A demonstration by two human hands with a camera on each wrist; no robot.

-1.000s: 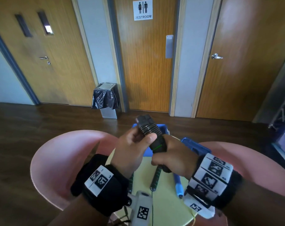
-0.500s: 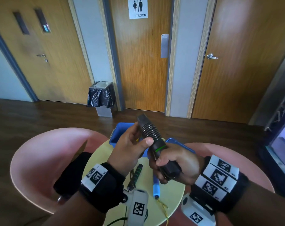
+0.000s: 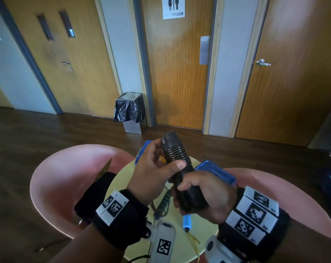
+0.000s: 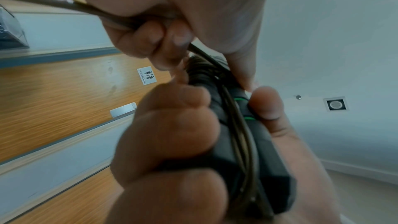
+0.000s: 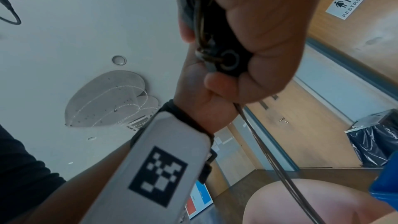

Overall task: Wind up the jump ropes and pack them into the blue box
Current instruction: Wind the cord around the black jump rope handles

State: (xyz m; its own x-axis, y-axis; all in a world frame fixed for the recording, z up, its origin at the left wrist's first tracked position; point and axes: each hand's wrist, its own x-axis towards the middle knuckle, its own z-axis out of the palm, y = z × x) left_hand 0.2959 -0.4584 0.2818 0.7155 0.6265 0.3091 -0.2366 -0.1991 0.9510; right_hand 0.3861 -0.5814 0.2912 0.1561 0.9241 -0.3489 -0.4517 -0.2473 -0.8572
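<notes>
Black handles [image 3: 177,168]: two held together, tilted, above the yellow table [image 3: 121,179].
Right hand [image 3: 204,198]: fist clamped round the lower ends.
Left hand [image 3: 151,171]: wraps the ribbed top, pinching the rope [image 4: 217,62].
Blue box [image 3: 217,171]: on the table behind the hands.
Blue handle [image 3: 187,223]: lies on the table.

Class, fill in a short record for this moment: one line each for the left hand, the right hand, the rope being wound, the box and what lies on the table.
left hand: grips the ribbed upper end of the black handles, pinching the cord
right hand: grips the lower end of the same handles
black jump rope: both handles bundled together, cord laid along them
blue box: on the table, behind the hands
yellow table: holds a blue-handled rope and a dark handle
</notes>
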